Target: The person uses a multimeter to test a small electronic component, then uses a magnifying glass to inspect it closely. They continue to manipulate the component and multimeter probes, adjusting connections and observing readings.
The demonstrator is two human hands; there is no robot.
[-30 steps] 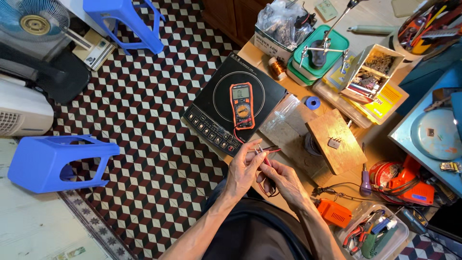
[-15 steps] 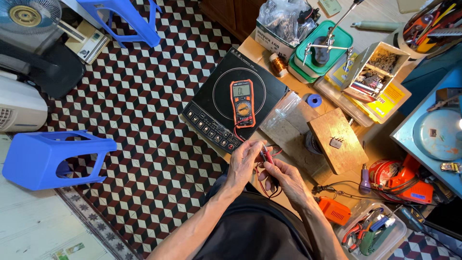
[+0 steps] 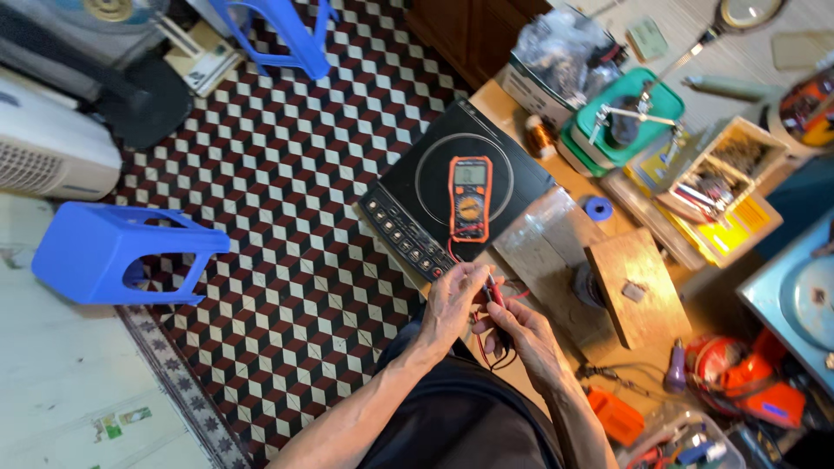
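Fingers of my left hand (image 3: pixel 452 304) curl closed around the red and black probe leads (image 3: pixel 493 293), and the fingers of my right hand (image 3: pixel 521 334) pinch the same leads from the other side, so both hands meet just over the near edge of the desk (image 3: pixel 556 174). What exactly sits at the probe tips I cannot tell; the hands cover it. From between the fingers the thin red and black wires run up to the orange meter (image 3: pixel 470 198), which lies flat on the black cooktop (image 3: pixel 434 187), just beyond my left hand and apart from it. The meter is upright in my view, with a grey screen at its top and a round dial in its middle. A loop of wire hangs below my right hand over my dark lap.

Against the picture from half a second ago, my hands hold the leads in the same place and the meter has not moved on the cooktop. My view has tilted a little, so the blue stool (image 3: pixel 122 252) on the checkered floor (image 3: pixel 287 174) sits slightly lower in the frame.
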